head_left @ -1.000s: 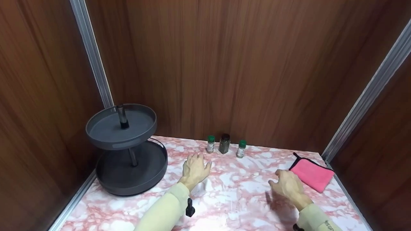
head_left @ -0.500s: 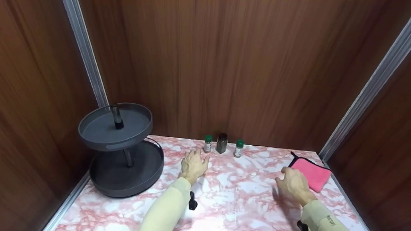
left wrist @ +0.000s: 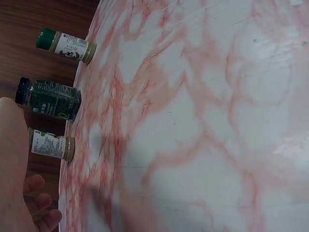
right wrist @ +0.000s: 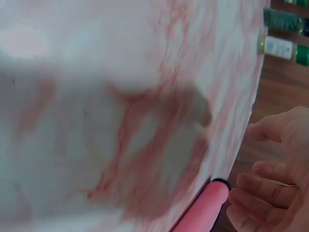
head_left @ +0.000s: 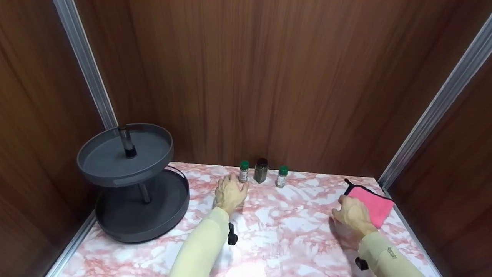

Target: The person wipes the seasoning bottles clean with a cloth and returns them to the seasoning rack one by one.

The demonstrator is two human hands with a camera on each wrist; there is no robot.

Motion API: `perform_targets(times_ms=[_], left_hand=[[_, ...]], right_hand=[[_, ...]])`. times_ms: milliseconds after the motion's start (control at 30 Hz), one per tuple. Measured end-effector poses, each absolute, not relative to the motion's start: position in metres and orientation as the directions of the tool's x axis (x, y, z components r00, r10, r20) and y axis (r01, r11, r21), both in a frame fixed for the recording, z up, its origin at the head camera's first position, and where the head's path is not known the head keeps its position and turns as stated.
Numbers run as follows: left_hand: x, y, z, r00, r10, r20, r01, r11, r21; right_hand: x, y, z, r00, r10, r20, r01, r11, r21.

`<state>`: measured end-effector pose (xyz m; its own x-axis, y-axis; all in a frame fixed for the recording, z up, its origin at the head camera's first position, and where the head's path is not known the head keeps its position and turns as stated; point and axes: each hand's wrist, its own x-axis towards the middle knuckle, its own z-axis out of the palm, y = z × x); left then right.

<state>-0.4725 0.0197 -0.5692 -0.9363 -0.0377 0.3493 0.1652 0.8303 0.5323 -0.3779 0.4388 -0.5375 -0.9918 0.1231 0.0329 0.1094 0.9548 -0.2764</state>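
My left hand (head_left: 230, 193) reaches forward over the marbled tabletop, fingers extended and holding nothing. Its fingertips come close to a green-capped spice jar (head_left: 244, 171), the leftmost of three. The middle jar (head_left: 261, 170) is darker with a black cap, and another green-capped jar (head_left: 281, 177) stands to its right. In the left wrist view the dark jar (left wrist: 54, 99) shows dried green contents. My right hand (head_left: 354, 215) hovers beside a pink cloth (head_left: 374, 204) with black edging, overlapping its left side. Its fingers are relaxed, with nothing held in the right wrist view (right wrist: 270, 179).
A dark grey two-tier round tray stand (head_left: 138, 231) occupies the left side of the pink-and-white marbled table (head_left: 292, 238). A wood-grain panel (head_left: 246, 84) rises directly behind the jars. Side panels with metal corner strips (head_left: 434, 100) enclose both sides.
My left hand has moved slightly forward, closer to the leftmost jar. The right hand has shifted right, over the pink cloth's left edge. The head view has turned a little to the right.
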Motion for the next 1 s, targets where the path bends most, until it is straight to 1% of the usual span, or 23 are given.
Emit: perform_targets(times_ms=[333,467,600,867,1000], left_hand=[[-0.488,0.016,-0.571,-0.952,-0.097,0.29,0.09,0.819,0.567],[-0.495,0.02,-0.569,-0.962,-0.081,0.261,0.091,0.807,0.584],[-0.502,0.024,-0.566,-0.972,-0.065,0.224,0.086,0.792,0.604],[-0.516,0.026,-0.563,-0.981,-0.078,0.176,0.061,0.744,0.666],[-0.522,0.026,-0.566,-0.985,-0.094,0.145,0.032,0.726,0.687]], right_hand=[[-0.398,0.461,-0.538,-0.99,0.14,0.012,0.133,0.958,-0.256],[-0.399,0.472,-0.541,-0.988,0.15,0.028,0.14,0.964,-0.227],[-0.402,0.48,-0.546,-0.986,0.166,0.023,0.157,0.961,-0.228],[-0.412,0.484,-0.551,-0.987,0.149,0.054,0.135,0.969,-0.209],[-0.415,0.482,-0.555,-0.987,0.158,0.034,0.147,0.965,-0.216]])
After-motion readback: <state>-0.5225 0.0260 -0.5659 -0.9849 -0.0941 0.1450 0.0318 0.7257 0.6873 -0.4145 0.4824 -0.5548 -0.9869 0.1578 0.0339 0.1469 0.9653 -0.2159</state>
